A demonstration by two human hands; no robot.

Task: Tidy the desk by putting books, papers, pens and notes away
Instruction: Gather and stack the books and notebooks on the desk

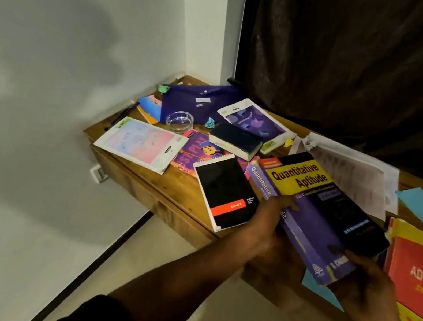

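Book runs diagonally, title end toward upper left; left hand grasps its spine, right hand grasps lower-right corner.

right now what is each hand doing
left hand: holding the thick purple and yellow Quantitative Aptitude book by its spine side, thumb on top.
right hand: holding the same book at its near end.

Left forearm enters from 6 o'clock, reaching toward 1 o'clock. Left hand grips the spine side of the thick book. Right forearm enters from 5 o'clock; right hand holds the book's near end, fingers curled.
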